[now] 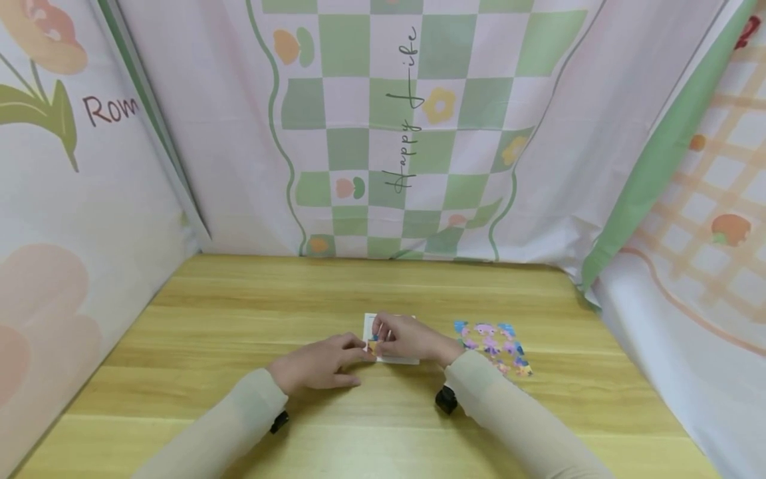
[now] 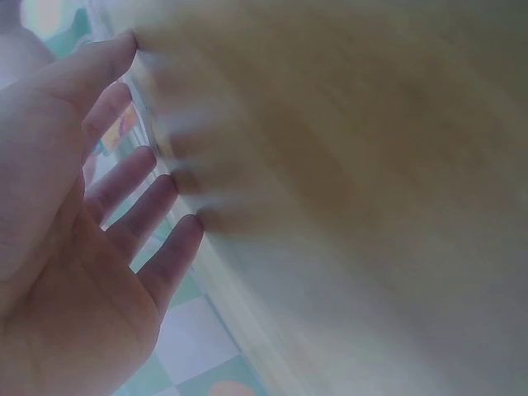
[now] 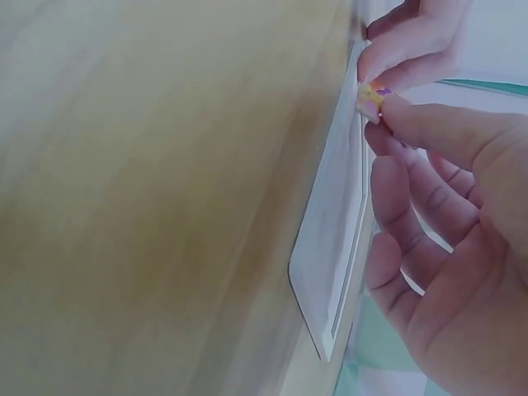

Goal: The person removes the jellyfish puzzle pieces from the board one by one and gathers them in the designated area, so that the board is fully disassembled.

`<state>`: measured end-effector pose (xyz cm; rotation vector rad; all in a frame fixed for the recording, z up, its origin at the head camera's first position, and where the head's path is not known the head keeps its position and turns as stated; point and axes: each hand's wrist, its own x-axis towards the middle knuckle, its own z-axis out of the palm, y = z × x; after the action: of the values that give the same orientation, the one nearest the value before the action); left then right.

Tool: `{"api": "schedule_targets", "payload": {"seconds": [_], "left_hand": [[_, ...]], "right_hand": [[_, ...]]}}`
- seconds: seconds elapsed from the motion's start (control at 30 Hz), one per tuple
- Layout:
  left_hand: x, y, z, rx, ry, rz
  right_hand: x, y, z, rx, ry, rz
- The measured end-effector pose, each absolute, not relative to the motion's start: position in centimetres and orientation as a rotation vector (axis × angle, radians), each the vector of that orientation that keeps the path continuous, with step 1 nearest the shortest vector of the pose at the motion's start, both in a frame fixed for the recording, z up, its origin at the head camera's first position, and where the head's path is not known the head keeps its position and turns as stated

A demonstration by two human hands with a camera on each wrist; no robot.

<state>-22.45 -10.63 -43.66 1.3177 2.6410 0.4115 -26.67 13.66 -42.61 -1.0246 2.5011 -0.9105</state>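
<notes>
A small white puzzle board [image 1: 402, 360] with a raised rim lies flat on the table between the hands. The right hand [image 1: 411, 338] reaches over it and pinches a colourful jigsaw piece [image 3: 370, 100] between thumb and forefinger, at the board's left end. Its other fingers curve loosely in the right wrist view. The left hand [image 1: 323, 362] lies beside the board's left edge, fingers extended, with the forefinger tip close to the piece. In the left wrist view, the fingertips [image 2: 169, 186] meet the wooden surface and nothing is in the palm.
Several pink, blue and yellow jigsaw pieces [image 1: 492, 344] lie spread out right of the board, partly behind the right forearm. The wooden table [image 1: 269, 286] ends at a patterned curtain [image 1: 344, 153] at the back, with more curtains on both sides.
</notes>
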Motion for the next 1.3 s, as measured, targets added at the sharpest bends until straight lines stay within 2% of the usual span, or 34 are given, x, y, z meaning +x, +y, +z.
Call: {"api": "schedule_targets", "payload": {"seconds": [0.3,1.3], "left_hand": [[-22.6,-10.6,-43.9,1.34,2.658,0.391],[-22.4,-10.6,-43.7,1.276,2.655,0.4]], "right_hand": [[-26.8,15.7,-42.6,-0.943,2.484,-0.95],[-24.6,28.5,-41.1,-0.829,2.465,-0.972]]}}
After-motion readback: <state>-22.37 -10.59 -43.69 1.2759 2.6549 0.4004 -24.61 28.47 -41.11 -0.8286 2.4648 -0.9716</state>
